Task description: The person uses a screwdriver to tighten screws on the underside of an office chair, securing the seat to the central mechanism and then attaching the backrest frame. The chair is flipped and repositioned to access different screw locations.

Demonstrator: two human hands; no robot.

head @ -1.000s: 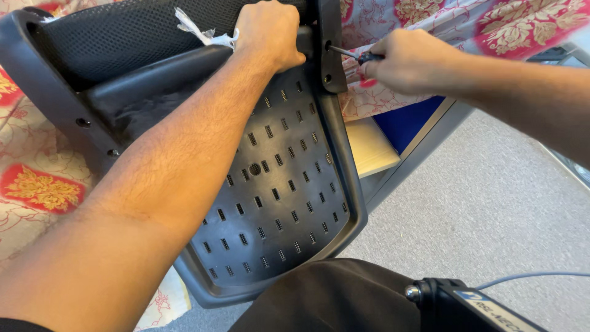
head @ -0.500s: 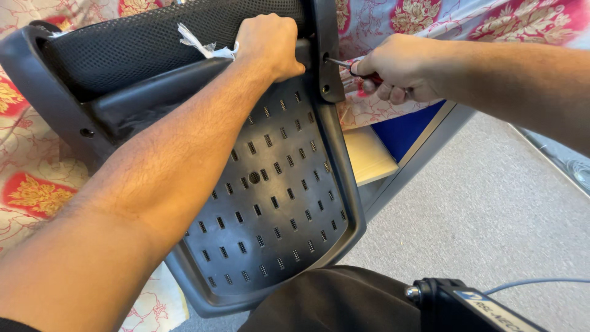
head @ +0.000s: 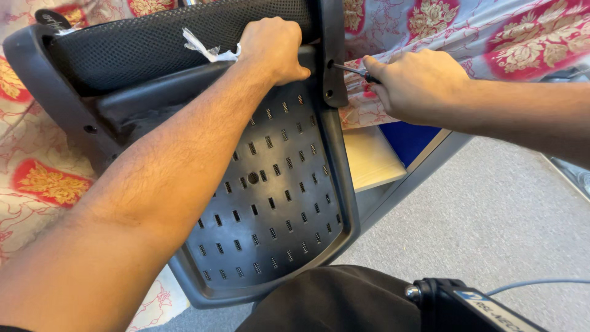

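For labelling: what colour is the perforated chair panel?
Dark grey panel, clearest in the head view.

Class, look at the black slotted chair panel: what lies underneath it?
Under the chair panel shows a red-and-white floral cloth at left, and a pale wooden board at right. Whatever lies directly beneath the panel's middle is covered.

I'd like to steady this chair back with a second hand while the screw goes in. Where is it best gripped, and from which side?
Probably the thick left rim of the chair back, gripped from the left, outer side. The rim is a rounded bare edge, clear of both hands: the left hand presses the top bar and the right hand drives the screwdriver into the right upright.
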